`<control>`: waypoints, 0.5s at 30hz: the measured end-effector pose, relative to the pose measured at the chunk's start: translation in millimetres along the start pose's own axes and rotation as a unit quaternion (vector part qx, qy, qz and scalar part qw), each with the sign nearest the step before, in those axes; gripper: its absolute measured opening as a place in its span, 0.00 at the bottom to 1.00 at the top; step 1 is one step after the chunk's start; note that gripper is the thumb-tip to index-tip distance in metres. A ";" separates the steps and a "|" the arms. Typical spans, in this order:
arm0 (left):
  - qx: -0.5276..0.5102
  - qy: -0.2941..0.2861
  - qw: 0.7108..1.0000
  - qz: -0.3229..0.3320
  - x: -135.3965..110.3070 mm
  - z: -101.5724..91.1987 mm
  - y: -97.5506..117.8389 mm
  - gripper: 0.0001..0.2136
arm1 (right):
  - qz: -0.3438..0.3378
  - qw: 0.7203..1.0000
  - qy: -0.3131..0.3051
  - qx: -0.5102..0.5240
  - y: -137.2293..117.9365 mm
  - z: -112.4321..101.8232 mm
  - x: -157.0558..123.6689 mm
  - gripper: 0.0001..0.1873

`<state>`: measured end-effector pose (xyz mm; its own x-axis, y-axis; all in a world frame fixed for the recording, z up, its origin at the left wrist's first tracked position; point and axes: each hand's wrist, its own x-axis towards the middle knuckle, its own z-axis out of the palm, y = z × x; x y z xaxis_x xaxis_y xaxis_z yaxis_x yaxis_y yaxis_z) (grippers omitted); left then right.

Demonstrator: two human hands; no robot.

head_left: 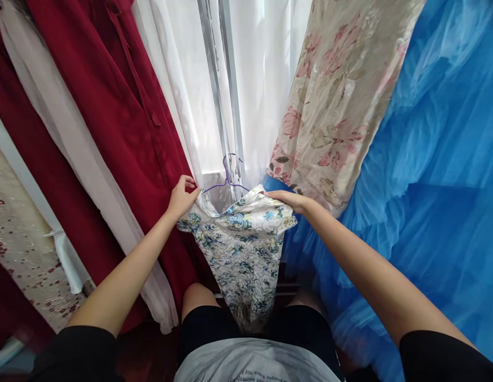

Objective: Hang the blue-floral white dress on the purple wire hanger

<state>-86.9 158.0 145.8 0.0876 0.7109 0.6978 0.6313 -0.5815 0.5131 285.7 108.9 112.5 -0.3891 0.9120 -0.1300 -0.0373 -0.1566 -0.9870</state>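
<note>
A white dress with a blue and green floral pattern (242, 244) hangs in front of me on a purple hanger (227, 172), whose hook points up. My left hand (183, 197) pinches the dress at its left shoulder, near the end of the hanger. At the opposite shoulder, my right hand (288, 199) grips the fabric, with the fingers partly hidden behind and over the cloth. Between the two hands the neckline dips, and the hanger's arms show above it. The lower part of the dress falls between my knees.
Dark red gowns (98, 106) and a pale pink length of fabric (51, 101) hang on the left. To the right are a beige dress with pink flowers (334, 111) and a large blue tulle gown (441, 223). White curtains (262, 63) hang behind a metal pole (226, 69).
</note>
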 end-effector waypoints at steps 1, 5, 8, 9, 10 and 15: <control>0.009 0.023 1.000 0.003 -5.5 -2.0 2.0 0.12 | -0.014 1.000 0.005 0.000 8.3 -4.4 -5.8 0.15; 0.033 -0.050 0.997 0.049 -22.5 -10.2 15.9 0.21 | -0.106 0.993 0.044 -0.002 23.8 -12.7 -26.0 0.19; 0.083 -0.063 0.991 0.080 -23.6 -13.5 30.5 0.18 | -0.170 0.976 0.131 0.038 3.1 -5.2 -28.7 0.19; 0.102 -0.057 0.990 0.082 -21.0 -14.2 33.2 0.17 | -0.185 0.969 0.157 0.051 -8.0 1.0 -27.7 0.18; 0.118 -0.051 0.989 0.077 -17.2 -14.6 33.7 0.17 | -0.197 0.963 0.175 0.058 -19.4 9.6 -26.9 0.16; -0.003 0.014 0.999 -0.041 -4.9 -10.9 10.6 0.26 | -0.242 0.962 0.067 -0.111 -46.5 86.9 -52.3 0.16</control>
<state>-89.0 143.9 153.3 0.0140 0.7448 0.6672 0.6303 -0.5246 0.5723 227.8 35.6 173.5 -0.2533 0.9007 0.3531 0.0187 0.3694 -0.9291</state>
